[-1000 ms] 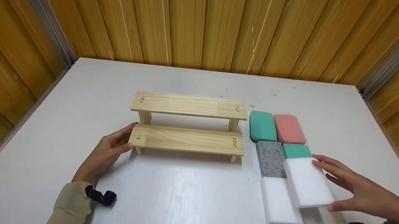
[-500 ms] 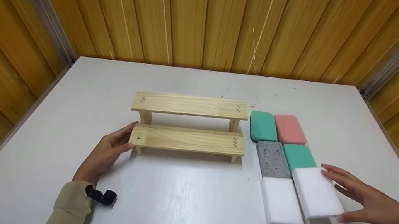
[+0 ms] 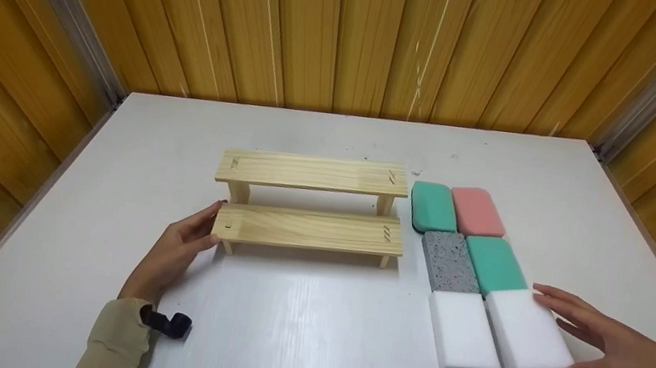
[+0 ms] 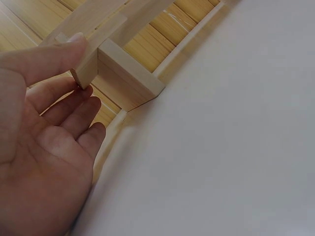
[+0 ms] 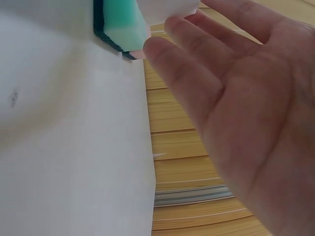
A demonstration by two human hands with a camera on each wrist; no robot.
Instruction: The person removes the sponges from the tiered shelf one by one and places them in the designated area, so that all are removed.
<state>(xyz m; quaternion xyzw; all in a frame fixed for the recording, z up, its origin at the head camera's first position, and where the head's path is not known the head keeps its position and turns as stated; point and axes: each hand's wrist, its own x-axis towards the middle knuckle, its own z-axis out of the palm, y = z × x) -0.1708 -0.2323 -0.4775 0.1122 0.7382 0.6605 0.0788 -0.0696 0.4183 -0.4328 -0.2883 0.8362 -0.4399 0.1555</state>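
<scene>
A pale two-step wooden rack (image 3: 309, 229) stands mid-table in the head view. My left hand (image 3: 171, 258) pinches the left end of its lower step, thumb above and fingertips below the board edge (image 4: 91, 66) in the left wrist view. At the right, my right hand (image 3: 628, 351) holds a white sponge (image 3: 529, 331) between thumb and fingers, its near edge tilted up over its shadow. Another white sponge (image 3: 464, 335) lies just left of it. Beyond them are a grey speckled block (image 3: 450, 262) and a green sponge (image 3: 495, 265), close by the held sponge's far edge.
Farther back lie another green sponge (image 3: 434, 206) and a pink sponge (image 3: 478, 211), side by side right of the rack. The white table (image 3: 293, 339) ends at yellow wood-patterned walls (image 3: 362, 35) at the back and sides.
My right hand has moved the white sponge toward me and to the right, lower over the table, uncovering the nearer green sponge. The left hand and rack stay in place.
</scene>
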